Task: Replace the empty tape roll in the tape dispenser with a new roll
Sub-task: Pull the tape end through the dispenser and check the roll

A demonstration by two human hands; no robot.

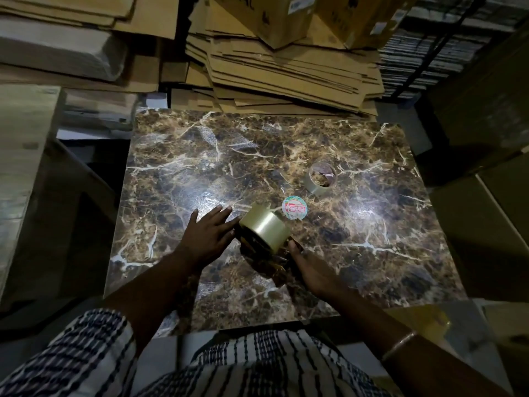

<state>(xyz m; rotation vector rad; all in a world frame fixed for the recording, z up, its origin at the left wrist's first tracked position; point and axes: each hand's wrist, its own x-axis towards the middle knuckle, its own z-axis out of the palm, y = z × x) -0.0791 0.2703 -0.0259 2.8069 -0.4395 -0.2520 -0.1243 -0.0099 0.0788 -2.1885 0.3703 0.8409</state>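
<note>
New roll (264, 226): I see it seated on the dispenser (267, 257), near the bench (372, 253) front edge.
Left hand (207, 234): fingers spread, flat against the roll's side.
Right hand (310, 269): closed around the dispenser.
Empty roll (320, 179): toward the right edge.

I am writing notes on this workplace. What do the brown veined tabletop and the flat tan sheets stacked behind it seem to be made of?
The brown veined tabletop looks like polished marble or a marble-print laminate: white veins, glossy glare spots; which one cannot be told. The flat tan sheets look like matte corrugated cardboard: folded flaps and layered edges show.
</note>
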